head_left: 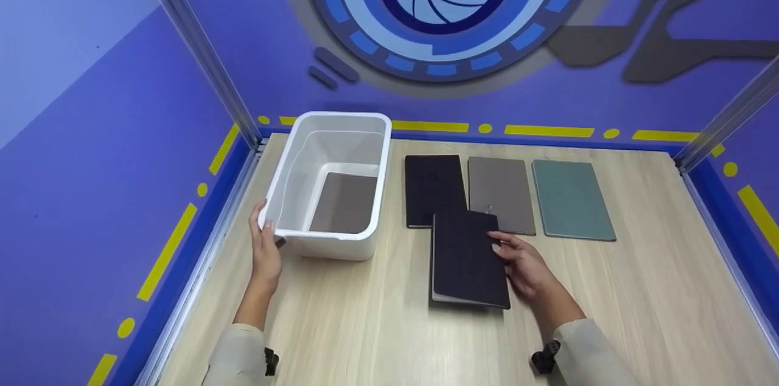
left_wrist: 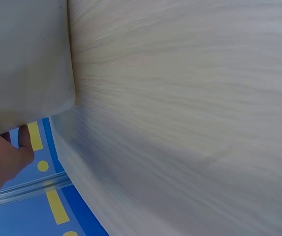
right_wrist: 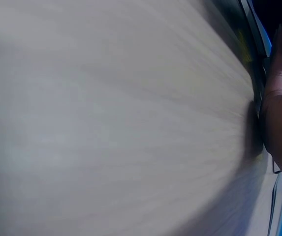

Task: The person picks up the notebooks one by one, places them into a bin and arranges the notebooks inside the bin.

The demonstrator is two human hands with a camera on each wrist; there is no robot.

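My right hand (head_left: 524, 264) grips a black notebook (head_left: 468, 261) by its right edge, fingers on the cover and the thumb side underneath. The notebook is held above the table, overlapping a second black notebook (head_left: 433, 188) and a grey-brown notebook (head_left: 502, 191) in the head view. At the left, my left hand (head_left: 266, 252) holds the near left corner of a white plastic bin (head_left: 331, 246) by its rim. Inside on the bin's floor lies a flat grey-brown notebook (head_left: 347, 203). In the left wrist view, the bin's wall (left_wrist: 22, 64) rises above the fingers.
To the right of the grey-brown notebook lies a green notebook (head_left: 574, 200), in the same row along the back. The light wooden table (head_left: 389, 337) is bounded by blue printed walls (head_left: 243, 39) and metal corner posts (head_left: 201, 48).
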